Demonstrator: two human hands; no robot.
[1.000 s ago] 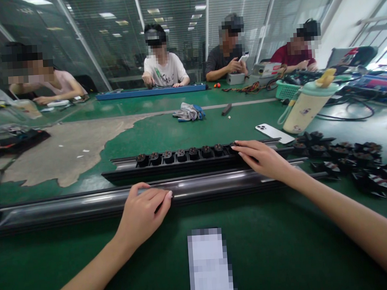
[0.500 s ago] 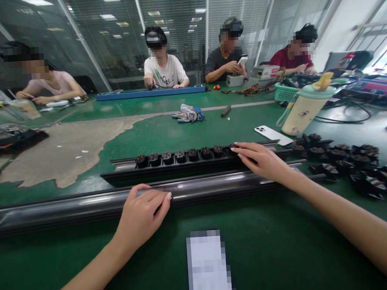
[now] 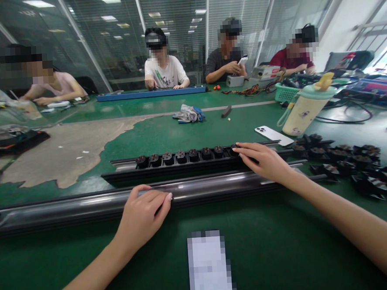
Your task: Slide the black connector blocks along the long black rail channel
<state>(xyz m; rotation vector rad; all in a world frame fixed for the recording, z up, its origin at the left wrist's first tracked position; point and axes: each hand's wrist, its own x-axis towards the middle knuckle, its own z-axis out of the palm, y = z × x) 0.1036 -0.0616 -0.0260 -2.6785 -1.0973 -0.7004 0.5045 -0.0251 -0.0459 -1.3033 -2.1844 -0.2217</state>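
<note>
Left hand (image 3: pixel 145 211): bent over near rail (image 3: pixel 212 184)
Right hand (image 3: pixel 263 160): fingers extended to black modules (image 3: pixel 193 155)
Grips: cannot tell whether pinching
White shirt (image 3: pixel 167 70): lettering unclear

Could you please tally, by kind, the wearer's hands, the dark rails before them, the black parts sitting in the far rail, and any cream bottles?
Left hand and right hand: 2
Dark rails: 2
Black parts in the far rail: 8, the last partly covered
Cream bottle: 1
Total: 13
</note>
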